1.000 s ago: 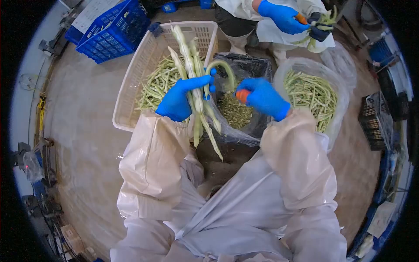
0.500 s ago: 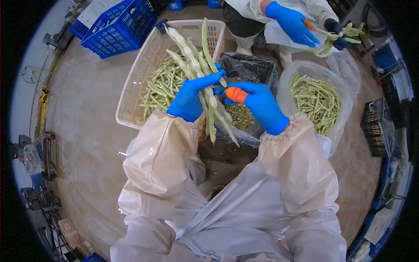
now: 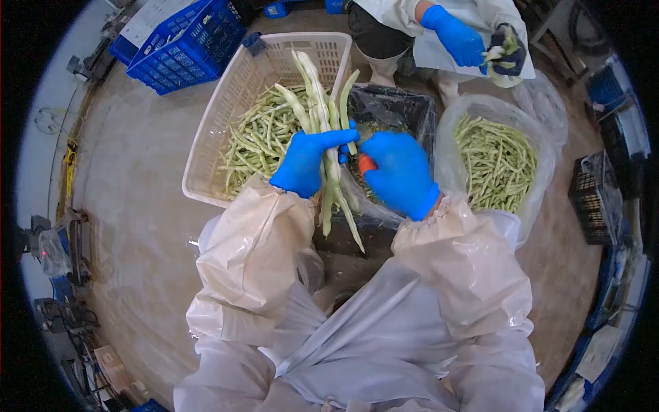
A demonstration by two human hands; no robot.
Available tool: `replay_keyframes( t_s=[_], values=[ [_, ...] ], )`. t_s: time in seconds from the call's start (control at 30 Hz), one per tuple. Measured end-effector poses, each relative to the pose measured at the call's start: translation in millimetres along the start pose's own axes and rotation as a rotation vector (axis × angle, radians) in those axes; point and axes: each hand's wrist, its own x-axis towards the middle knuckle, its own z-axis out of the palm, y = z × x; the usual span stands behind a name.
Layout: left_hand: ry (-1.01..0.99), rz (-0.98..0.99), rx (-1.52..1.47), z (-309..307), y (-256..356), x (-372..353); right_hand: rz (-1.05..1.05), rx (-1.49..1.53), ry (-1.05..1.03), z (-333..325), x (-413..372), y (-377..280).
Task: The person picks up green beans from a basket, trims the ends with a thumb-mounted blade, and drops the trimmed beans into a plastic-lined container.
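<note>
My left hand (image 3: 301, 162), in a blue glove, is closed around a bunch of long green bean pods (image 3: 317, 103). The pods point up past the thumb and hang below the fist. One pod (image 3: 344, 106) stands apart at the fingertips, on the side facing my other hand. Close beside it, my right hand (image 3: 401, 173), also gloved in blue, is wrapped around a tool with an orange handle (image 3: 368, 165). Only a little of the handle shows, and the tool's working end is hidden.
Beans fill part of a cream basket (image 3: 206, 141) on the left. A black lined crate (image 3: 395, 103) with green scraps lies below my hands. To the right is a clear bag (image 3: 449, 127) of beans. Across from me a co-worker's gloved hands (image 3: 456, 36) hold something pale green. A blue crate (image 3: 185, 58) stands back left.
My left hand and its bunch have dropped slightly and become more upright. My right hand has turned, covering more of the orange handle. The co-worker's hands have come closer together.
</note>
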Motion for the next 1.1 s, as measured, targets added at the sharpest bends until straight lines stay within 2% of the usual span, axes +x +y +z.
replay_keyframes(
  t_s=[0.07,0.13,0.17,0.23,0.3,0.33,0.37,0.47,0.57,0.6,0.7,0.77,0.8,0.87,0.93,1.07,1.1],
  values=[
    [0.013,-0.032,0.029,-2,4,-3,0.085,-0.105,0.004,1,1,26],
    [0.043,-0.039,0.065,-9,11,-2,0.157,-0.022,0.168,-6,6,44],
    [0.082,0.028,0.102,-18,17,-3,0.187,0.020,0.247,-8,7,50],
    [0.162,0.154,0.184,-48,33,-9,0.241,-0.051,0.132,-19,7,44],
    [0.380,0.340,0.335,-89,35,0,0.258,-0.116,0.047,-19,3,45],
    [0.653,0.283,0.169,-93,41,8,0.243,-0.150,0.020,-14,-1,50],
    [0.697,0.332,0.211,-97,39,8,0.224,-0.187,-0.005,-9,-2,55],
    [0.780,0.420,0.307,-91,37,5,0.118,-0.121,0.166,-2,-2,58],
    [0.783,0.420,0.388,-80,32,12,0.337,-0.105,-0.037,-17,7,43],
    [0.812,0.370,0.436,-79,32,15,0.296,-0.131,-0.019,-17,5,46],
    [0.720,0.282,0.369,-71,35,14,0.161,-0.137,0.078,-10,0,57],
    [0.397,0.248,0.159,-64,33,12,0.068,-0.043,0.188,-6,0,57],
    [0.235,0.227,0.054,-60,31,11,0.160,0.114,0.154,-4,1,57],
    [0.053,0.099,0.026,-44,33,3,0.347,0.426,0.085,-5,4,52],
    [-0.183,0.027,0.031,-32,30,-4,0.354,0.546,0.041,-10,10,51],
    [-0.359,-0.068,0.039,-8,26,-16,0.473,0.865,0.046,-18,15,49],
    [-0.394,-0.080,0.019,-7,25,-16,0.416,0.838,0.106,-16,16,50]
  ],
)
